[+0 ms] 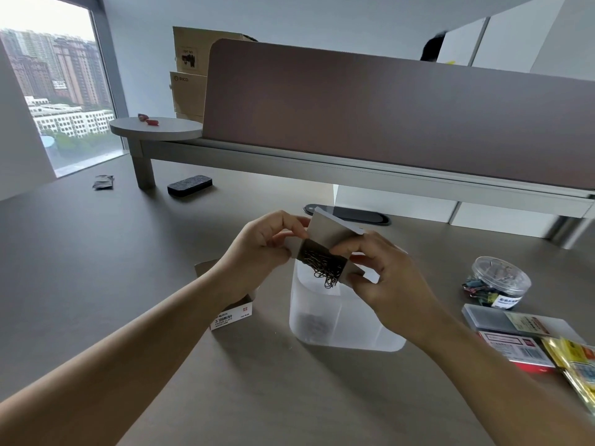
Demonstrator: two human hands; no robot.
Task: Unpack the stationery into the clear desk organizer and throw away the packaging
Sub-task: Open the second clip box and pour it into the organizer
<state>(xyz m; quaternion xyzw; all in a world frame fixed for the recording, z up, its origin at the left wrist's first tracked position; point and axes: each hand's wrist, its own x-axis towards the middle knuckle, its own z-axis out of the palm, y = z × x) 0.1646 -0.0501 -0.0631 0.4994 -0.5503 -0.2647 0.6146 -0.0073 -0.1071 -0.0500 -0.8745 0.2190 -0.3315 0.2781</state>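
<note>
Paper-clip box (325, 249) above organizer (341, 320)

Both bare forearms reach forward and converge at mid-frame. The left hand (264, 243) curls its fingers (291, 225) in a pinch; the right hand (391, 272), knuckles up, pinches with curled fingers (346, 247) facing the left.

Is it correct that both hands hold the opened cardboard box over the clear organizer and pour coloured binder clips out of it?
Not quite. In the head view, both hands, left hand and right hand, do hold the cardboard box over the clear organizer, but metal paper clips spill from it, not coloured binder clips.
</note>
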